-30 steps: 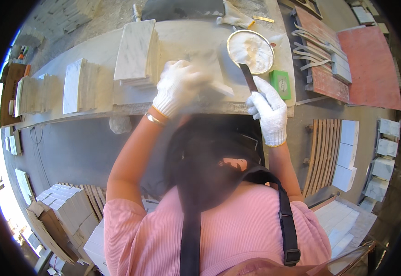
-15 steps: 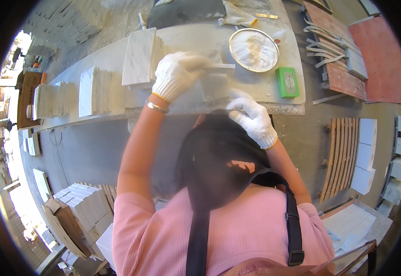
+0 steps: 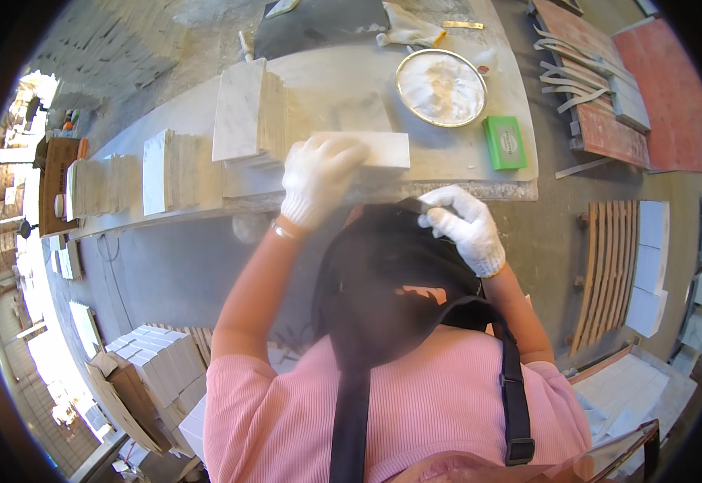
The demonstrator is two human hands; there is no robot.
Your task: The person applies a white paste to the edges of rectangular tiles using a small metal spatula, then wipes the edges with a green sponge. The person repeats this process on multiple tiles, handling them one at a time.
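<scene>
White marble is filling this overhead view of a stone workshop. A person in a pink ribbed top and white gloves is standing at a pale stone counter (image 3: 447,165), seen from above the head.

The left hand (image 3: 317,179) is pressing down on a long white marble tile (image 3: 379,149) lying flat near the counter's front edge, at about twelve o'clock from the person's head. Its gloved fingers (image 3: 343,153) are curling over the tile's left end, clamped on it. The right hand (image 3: 465,227) is hovering at about two o'clock from the head, just off the counter's front edge, fingers drawn together around what looks like a dark handle; the tool itself is hidden.

At one o'clock from the tile, a round metal dish (image 3: 441,87) of whitish paste is sitting on the counter, with a green block (image 3: 505,142) just beside it at three o'clock. At nine o'clock from the tile, upright marble tiles (image 3: 242,121) are standing on edge, touching one another.

Judging from this, the person is steadying one tile to work on it. The next move likely calls for keeping the left hand firm and bringing the tool up to the tile or the paste.
</scene>
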